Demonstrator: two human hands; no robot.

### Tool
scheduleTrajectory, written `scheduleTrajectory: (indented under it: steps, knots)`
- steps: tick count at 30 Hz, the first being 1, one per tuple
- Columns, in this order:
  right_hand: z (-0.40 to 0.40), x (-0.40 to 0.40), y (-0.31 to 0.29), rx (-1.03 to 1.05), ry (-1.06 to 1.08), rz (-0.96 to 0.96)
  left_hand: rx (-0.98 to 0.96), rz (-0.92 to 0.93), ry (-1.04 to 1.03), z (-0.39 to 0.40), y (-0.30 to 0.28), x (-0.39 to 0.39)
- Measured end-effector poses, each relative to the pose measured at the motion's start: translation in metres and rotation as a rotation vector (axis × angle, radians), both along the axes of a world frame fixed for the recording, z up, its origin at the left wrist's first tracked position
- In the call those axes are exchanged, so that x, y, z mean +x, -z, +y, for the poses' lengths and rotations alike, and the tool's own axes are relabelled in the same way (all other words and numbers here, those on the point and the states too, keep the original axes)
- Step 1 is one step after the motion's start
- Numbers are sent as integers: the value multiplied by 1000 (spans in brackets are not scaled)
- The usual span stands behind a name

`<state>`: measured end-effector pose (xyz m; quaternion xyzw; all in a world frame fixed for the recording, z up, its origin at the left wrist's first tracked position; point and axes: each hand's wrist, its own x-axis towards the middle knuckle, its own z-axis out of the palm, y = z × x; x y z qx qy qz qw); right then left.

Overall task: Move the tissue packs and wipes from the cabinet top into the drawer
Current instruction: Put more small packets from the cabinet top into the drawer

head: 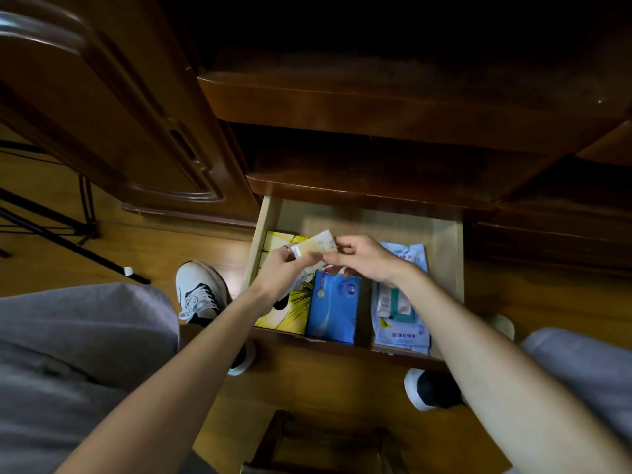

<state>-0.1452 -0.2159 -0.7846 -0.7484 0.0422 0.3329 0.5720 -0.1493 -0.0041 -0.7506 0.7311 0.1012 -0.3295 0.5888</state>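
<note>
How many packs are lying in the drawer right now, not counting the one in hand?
3: a yellow pack at the left, a blue pack in the middle, a wipes pack at the right. The hands may hide others.

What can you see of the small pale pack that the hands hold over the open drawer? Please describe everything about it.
The small pale pack is a flat, pocket-size packet, cream to yellowish, in what looks like thin glossy film with faint print too small to read. It is tilted, far end raised, over the left part of the drawer, above a yellow box. The left hand pinches its near end; the right hand meets it at its right end. It touches nothing else.
</note>
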Motion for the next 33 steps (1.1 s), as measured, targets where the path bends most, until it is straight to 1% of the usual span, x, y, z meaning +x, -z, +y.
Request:
scheduleTrajectory:
  steps: [3,5,7,8,10,12,15,17,18,20,21,23,26,27,29,30,31,32,33]
  knots:
    - [-7,-1,5,2,231,-47,-26,142,-125,1,-1,-1]
    - [-16,0,11,-105,375,-70,-135,232,-272,5,-3,-2]
    - [-24,0,20,-221,463,-89,-292,309,-434,9,-4,-1]
    - [-26,1,25,-259,491,-87,-336,329,-486,11,-4,1]
    - [-25,5,35,-333,532,-80,-317,317,-494,14,-8,5]
    - [-19,11,44,-401,535,-77,-274,280,-470,16,-11,7]
    - [-11,20,60,-416,472,-55,-306,279,-512,22,-11,8]
    - [-7,24,67,-424,364,-3,-331,263,-538,24,-9,7]
    - [-7,27,70,-480,288,4,-326,252,-551,24,-7,8]
    - [-8,34,72,-628,140,-49,-296,225,-563,24,-6,9]
    - [-10,38,72,-658,94,-76,-282,210,-562,24,-5,11]
    - [-14,45,71,-684,21,-64,-259,183,-561,21,-5,15]
    - [-18,45,73,-862,-128,-7,-246,177,-545,12,-4,19]
    - [-18,42,74,-871,-131,18,-243,178,-530,9,-3,20]
    - [-15,34,74,-821,-37,33,-213,167,-492,5,1,21]
    - [-13,30,73,-812,31,-21,-196,156,-478,3,2,22]
    - [-11,27,71,-804,109,-115,-188,146,-473,1,4,22]
    - [-9,24,67,-740,194,-196,-189,134,-473,-2,4,22]
    - [-7,22,60,-590,270,-222,-196,121,-477,-4,5,23]
